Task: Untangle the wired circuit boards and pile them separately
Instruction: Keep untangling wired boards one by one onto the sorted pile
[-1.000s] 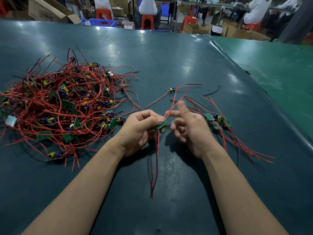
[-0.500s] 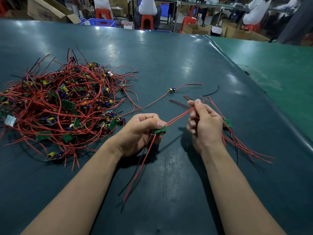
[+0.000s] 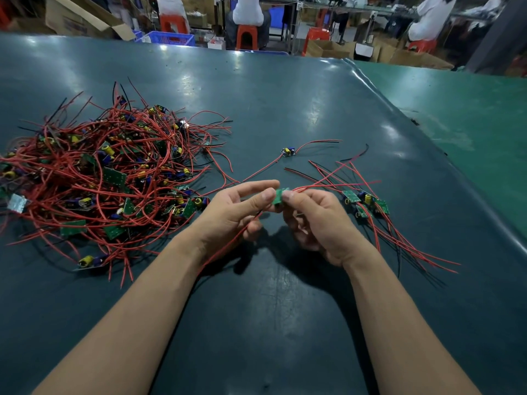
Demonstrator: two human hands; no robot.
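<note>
A small green circuit board (image 3: pixel 280 196) with red wires sits between my two hands above the dark green table (image 3: pixel 285 104). My left hand (image 3: pixel 236 212) pinches its left edge with thumb and forefinger, and a red wire trails down past that palm. My right hand (image 3: pixel 316 220) pinches the board's right edge. A big tangle of red-wired boards (image 3: pixel 108 178) lies at the left. A small pile of sorted boards (image 3: pixel 366 203) with wires fanned out lies just right of my right hand.
One loose board (image 3: pixel 288 151) with red wires lies alone beyond my hands. A stray black wire (image 3: pixel 356 155) lies near it. The table's raised right edge (image 3: pixel 445 163) borders a lighter green surface. Cardboard boxes, orange stools and seated people are at the far end.
My right hand slid back along the red wires to the board and now pinches it beside my left hand. The trailing wire swung in close under my left hand.
</note>
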